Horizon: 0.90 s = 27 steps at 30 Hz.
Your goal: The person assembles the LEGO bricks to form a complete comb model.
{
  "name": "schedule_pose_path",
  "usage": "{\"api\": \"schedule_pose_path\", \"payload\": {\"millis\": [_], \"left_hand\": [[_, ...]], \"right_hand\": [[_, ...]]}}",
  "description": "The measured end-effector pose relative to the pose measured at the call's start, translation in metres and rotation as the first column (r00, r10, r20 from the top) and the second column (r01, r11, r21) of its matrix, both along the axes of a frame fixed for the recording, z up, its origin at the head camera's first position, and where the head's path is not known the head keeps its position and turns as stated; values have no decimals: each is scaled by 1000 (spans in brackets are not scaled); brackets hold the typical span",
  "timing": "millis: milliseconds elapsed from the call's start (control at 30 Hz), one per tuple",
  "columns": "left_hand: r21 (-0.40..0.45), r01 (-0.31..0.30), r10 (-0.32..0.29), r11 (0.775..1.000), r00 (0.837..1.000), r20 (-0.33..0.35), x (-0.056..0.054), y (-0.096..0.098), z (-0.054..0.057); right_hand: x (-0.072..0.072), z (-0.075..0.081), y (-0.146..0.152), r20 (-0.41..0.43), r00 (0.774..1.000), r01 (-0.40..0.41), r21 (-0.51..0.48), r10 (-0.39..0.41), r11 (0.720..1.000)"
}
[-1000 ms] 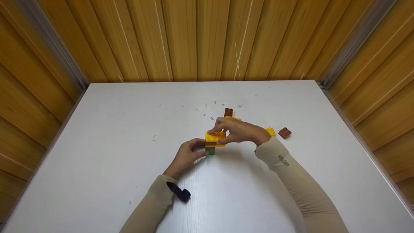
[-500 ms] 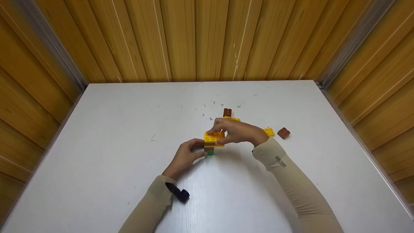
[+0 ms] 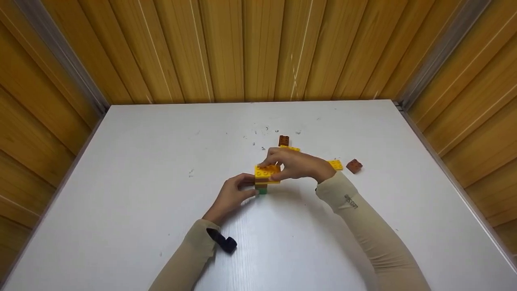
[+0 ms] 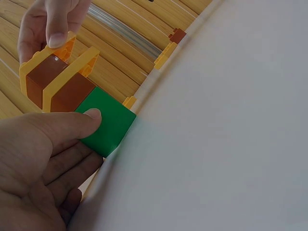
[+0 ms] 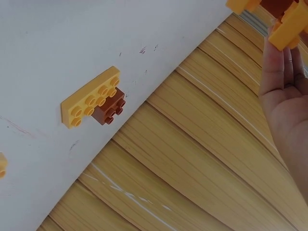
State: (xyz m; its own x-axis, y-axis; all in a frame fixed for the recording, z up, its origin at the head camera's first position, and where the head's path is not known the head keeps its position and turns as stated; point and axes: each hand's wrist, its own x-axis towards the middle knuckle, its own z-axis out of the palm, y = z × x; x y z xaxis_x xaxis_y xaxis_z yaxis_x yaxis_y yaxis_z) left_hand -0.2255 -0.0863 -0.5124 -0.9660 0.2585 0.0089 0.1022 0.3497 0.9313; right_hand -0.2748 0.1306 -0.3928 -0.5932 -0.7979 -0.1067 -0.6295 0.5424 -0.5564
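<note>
A stack of toy building bricks stands upright on the white table, a green brick (image 4: 113, 125) at its base. Above that, brown bricks (image 4: 72, 98) alternate with yellow plates, which stick out past them on one side. My left hand (image 3: 233, 195) grips the stack low down, its thumb lying across the green brick in the left wrist view. From the right, my right hand (image 3: 297, 163) pinches the top yellow plate (image 3: 263, 173), thumb at the near edge and fingers on the studs. In the right wrist view only part of the stack shows, in the upper right corner.
Beyond the right hand lie a yellow plate (image 5: 91, 101) and a brown brick (image 5: 111, 111), close together. Farther right, another yellow plate (image 3: 336, 165) is partly behind the right wrist, with a second brown brick (image 3: 354, 166) beside it. Wood-patterned walls (image 3: 226, 52) border the table.
</note>
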Motion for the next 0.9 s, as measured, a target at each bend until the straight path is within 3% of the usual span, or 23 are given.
{"api": "schedule_pose_path", "payload": {"millis": [900], "left_hand": [[3,1,-1,1000,1000,5,1,0,3]], "right_hand": [[-4,-4,5,-16,999,-46,-44,46,998]]}}
